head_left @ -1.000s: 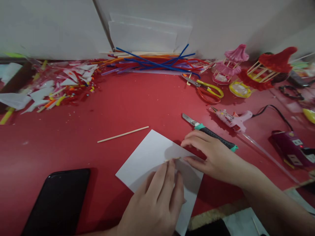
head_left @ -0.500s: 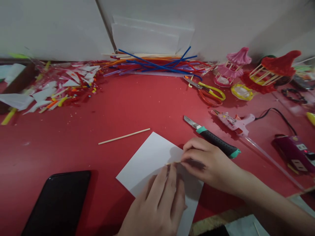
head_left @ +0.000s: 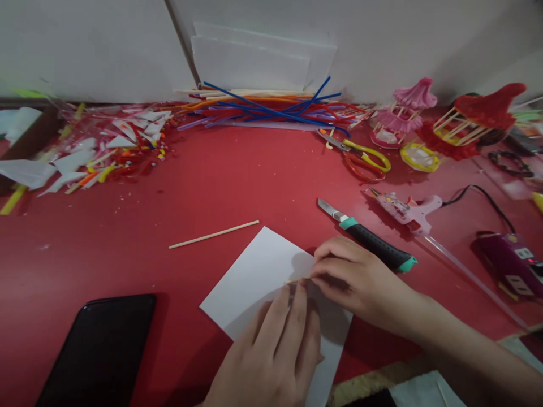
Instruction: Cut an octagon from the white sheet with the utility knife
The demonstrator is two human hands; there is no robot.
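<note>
A white sheet (head_left: 250, 271) lies on the red table under both hands. A short thin stick (head_left: 292, 281) shows at my left fingertips. My left hand (head_left: 278, 345) presses its fingertips on the stick and sheet. Pinched at the stick's right end are the fingers of my right hand (head_left: 354, 274). Most of the stick is hidden by the fingers. Left of the sheet's top corner lies a loose wooden stick (head_left: 214, 234). A cutter knife (head_left: 375, 243) rests just beyond my right hand.
A black phone (head_left: 99, 350) lies front left. Scraps (head_left: 110, 150) and pipe cleaners (head_left: 271, 110) line the back. Scissors (head_left: 360, 155), a glue gun (head_left: 407, 212) with cord, a purple power strip (head_left: 509, 263) and small pink (head_left: 403, 116) and red (head_left: 475, 121) models stand or lie right.
The view has shifted very slightly. Both hands keep nearly the same place and hold on the stick and sheet.
</note>
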